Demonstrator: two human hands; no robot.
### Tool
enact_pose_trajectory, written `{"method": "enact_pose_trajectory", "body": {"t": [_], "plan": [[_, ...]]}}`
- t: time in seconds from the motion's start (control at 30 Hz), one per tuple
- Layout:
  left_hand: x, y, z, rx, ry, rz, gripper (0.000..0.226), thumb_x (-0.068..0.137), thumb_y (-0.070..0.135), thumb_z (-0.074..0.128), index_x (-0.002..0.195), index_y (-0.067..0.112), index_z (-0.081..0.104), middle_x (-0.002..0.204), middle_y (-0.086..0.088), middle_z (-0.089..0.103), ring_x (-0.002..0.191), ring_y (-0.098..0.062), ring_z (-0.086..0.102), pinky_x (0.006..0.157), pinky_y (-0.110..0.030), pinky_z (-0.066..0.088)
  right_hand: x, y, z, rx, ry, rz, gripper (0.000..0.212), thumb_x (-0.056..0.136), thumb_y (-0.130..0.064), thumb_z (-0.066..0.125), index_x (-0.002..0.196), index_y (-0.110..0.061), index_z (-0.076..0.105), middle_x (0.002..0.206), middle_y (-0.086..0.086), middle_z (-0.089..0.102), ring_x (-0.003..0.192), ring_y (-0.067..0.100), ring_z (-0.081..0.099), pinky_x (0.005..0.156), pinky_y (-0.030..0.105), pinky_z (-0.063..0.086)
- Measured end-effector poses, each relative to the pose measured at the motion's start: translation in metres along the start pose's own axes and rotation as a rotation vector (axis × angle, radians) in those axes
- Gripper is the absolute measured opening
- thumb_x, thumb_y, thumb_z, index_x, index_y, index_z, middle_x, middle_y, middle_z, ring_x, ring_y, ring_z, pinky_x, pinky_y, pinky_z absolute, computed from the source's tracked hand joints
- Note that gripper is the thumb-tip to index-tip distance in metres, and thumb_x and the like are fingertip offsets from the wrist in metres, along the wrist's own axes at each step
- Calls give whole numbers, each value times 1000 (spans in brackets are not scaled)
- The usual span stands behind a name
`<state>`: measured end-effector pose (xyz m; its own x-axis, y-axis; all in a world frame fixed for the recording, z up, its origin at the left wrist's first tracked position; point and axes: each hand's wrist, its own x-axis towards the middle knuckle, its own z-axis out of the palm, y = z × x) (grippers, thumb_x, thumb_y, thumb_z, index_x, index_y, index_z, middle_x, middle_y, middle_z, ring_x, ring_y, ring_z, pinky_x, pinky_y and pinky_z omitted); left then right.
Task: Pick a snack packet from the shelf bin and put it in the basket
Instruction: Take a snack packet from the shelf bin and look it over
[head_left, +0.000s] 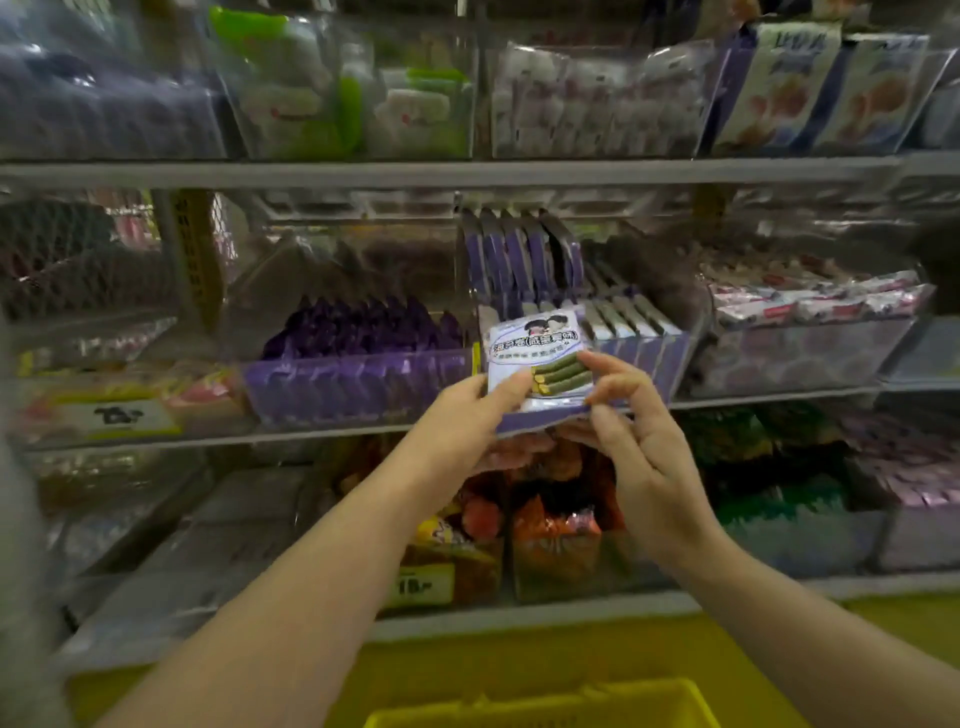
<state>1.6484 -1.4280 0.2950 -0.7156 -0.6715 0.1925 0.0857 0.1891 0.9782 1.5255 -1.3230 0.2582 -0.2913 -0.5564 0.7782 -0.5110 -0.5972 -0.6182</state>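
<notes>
Your left hand and right hand are both raised in front of the middle shelf, close together, each gripping the same snack packet.

1. Left hand: the thumb lies across the packet's lower left front, and the fingers curl behind and beneath it.
2. Right hand: the forefinger and thumb pinch the packet's right edge, and the remaining fingers are loosely bent below it.
3. Snack packet: it is held clear of the shelf with its face tilted toward you. The face is white and pale purple, with printed characters and a picture of green rolls (the small print is too blurred to read).
4. Shelf bin: this clear bin sits directly behind the packet and holds rows of matching purple-edged packets standing on edge.
5. Basket: only its yellow rim shows, at the bottom edge of the view, well below both hands.

Adjacent bins hold dark purple packets to the left and pink-and-white packets to the right. The lower shelf holds orange and red packets.
</notes>
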Motion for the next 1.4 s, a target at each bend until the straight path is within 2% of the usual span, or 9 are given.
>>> {"method": "enact_pose_trajectory", "body": {"t": [0.17,0.33,0.47,0.6,0.7,0.77,0.87,1.17,1.4], "plan": [[-35,-58,5,-58,-11,-28,41,90,24,66,128,21,50,110,-3,72,83,-14,73,60,-21,55,-48,26,3,170,67,167,20,91,-32,57,110,-36,53,116,-22,64,101,3,67,72,20,55],[-53,-112,3,96,-123,-69,59,88,14,69,137,29,39,117,6,66,86,-7,71,60,-21,55,-61,63,2,385,92,738,38,92,-47,51,111,-19,68,104,7,75,94,29,72,70,40,60],[-49,-140,7,163,-194,-47,58,88,5,67,130,30,37,113,6,65,68,-5,68,50,-19,51,-77,88,5,483,203,906,43,96,-45,44,109,-12,69,105,11,74,96,29,71,78,44,58],[-44,-163,7,245,-208,-107,60,85,30,71,136,31,40,128,11,61,106,-9,65,77,-34,58,-80,97,5,530,224,947,35,99,-34,46,103,-7,69,98,13,75,89,26,73,72,41,55],[-42,-166,8,256,-138,-166,66,70,62,59,127,31,51,118,19,66,104,5,63,78,-19,53,-86,100,10,457,183,971,36,98,-27,47,113,1,64,103,20,73,97,34,70,84,49,56],[-39,-165,12,35,1,-198,41,79,54,59,110,27,62,100,14,74,87,2,69,60,-13,51,-93,102,18,440,141,986,38,97,-24,46,117,5,60,106,24,71,100,37,68,88,48,55],[-40,-163,16,-161,192,-211,15,93,30,60,98,19,68,91,3,77,79,-7,72,58,-19,54,-99,103,27,431,110,971,30,97,-20,47,108,0,66,107,22,71,101,37,67,89,49,54],[-46,-164,14,-401,293,-311,17,92,11,58,93,22,70,77,0,75,67,-11,67,66,-30,46,-103,100,25,428,28,902,18,91,-9,53,85,-14,69,77,3,71,66,9,66,56,24,51],[-47,-164,17,-414,317,-284,11,92,19,61,87,15,70,78,-1,75,71,-13,68,73,-35,49,-105,98,21,439,46,857,25,80,-33,61,88,-13,74,92,12,75,80,17,70,66,30,53]]}}
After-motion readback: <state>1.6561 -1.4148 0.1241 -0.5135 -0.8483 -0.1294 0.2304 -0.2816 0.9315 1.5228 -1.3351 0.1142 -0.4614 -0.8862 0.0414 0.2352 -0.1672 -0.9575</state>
